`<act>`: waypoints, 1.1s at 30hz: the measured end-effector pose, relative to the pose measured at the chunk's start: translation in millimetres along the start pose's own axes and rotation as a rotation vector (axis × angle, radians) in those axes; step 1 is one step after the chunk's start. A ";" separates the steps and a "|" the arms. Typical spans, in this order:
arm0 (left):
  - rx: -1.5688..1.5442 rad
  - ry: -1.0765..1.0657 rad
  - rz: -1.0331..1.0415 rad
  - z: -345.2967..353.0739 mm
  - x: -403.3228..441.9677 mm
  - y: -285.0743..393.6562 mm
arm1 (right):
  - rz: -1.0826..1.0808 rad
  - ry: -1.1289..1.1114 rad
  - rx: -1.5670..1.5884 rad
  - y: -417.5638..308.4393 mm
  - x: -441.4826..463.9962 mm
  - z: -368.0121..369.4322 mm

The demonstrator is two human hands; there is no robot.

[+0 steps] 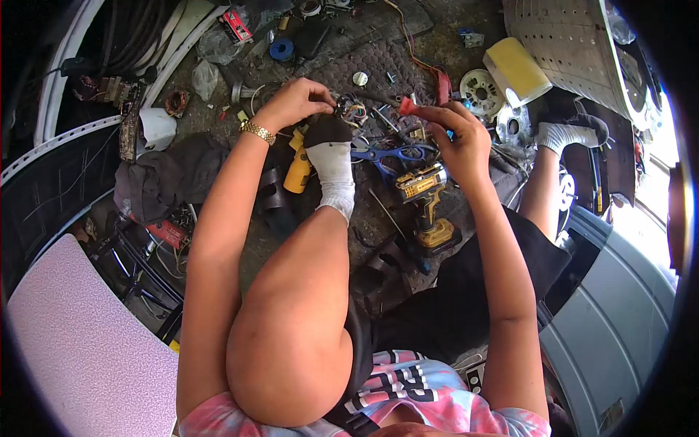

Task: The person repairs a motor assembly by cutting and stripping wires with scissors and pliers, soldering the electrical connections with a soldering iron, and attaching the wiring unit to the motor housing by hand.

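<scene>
My left hand (297,104) is closed in a pinch at the edge of a small round part with coloured wires (353,111). What its fingertips hold is too small to make out. My socked foot (331,156) is right beside that part, toes against or just below it. My right hand (460,135) grips a red-ended tool (408,106) between thumb and fingers; a dark shaft seems to run from it toward the wired part. Between the hands lie blue-handled scissors (389,154). A yellow cordless drill (429,207) stands below my right hand.
A yellow tool body (297,171) lies left of my foot. A screwdriver (393,218) is on the floor near the drill. Beyond are a blue spool (282,49), a white round wheel-like part (480,92) and a yellow block (517,69). Dark cloth (164,178) lies at left.
</scene>
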State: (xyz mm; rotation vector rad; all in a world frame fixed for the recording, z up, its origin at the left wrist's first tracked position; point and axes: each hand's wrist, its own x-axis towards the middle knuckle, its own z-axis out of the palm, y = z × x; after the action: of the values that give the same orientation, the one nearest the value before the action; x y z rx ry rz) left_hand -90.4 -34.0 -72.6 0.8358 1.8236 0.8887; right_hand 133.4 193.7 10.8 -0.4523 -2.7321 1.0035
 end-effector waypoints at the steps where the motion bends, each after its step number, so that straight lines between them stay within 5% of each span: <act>1: 0.047 0.015 0.002 1.5 -3.8 2.7 | 0.013 -0.006 0.003 0.3 -2.4 -0.5; 18: -0.143 -0.020 -0.044 -4.1 1.6 -20.4 | -0.109 -0.038 -0.180 -7.1 2.2 12.0; 21: -0.185 0.150 -0.016 -4.5 2.6 -14.7 | -0.152 -0.033 -0.214 -8.2 5.2 13.8; 23: 0.031 0.130 0.037 -4.7 1.9 -4.3 | -0.179 -0.030 -0.236 -12.3 8.1 13.6; 33: 0.018 0.131 0.024 2.1 14.0 -17.5 | -0.264 -0.070 -0.334 -20.8 22.1 13.4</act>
State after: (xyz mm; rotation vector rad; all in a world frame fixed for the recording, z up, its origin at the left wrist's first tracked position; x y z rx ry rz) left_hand -96.4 -30.8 -94.1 0.8292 1.9408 0.9635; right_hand 104.4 178.3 16.1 -0.0973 -2.9306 0.5103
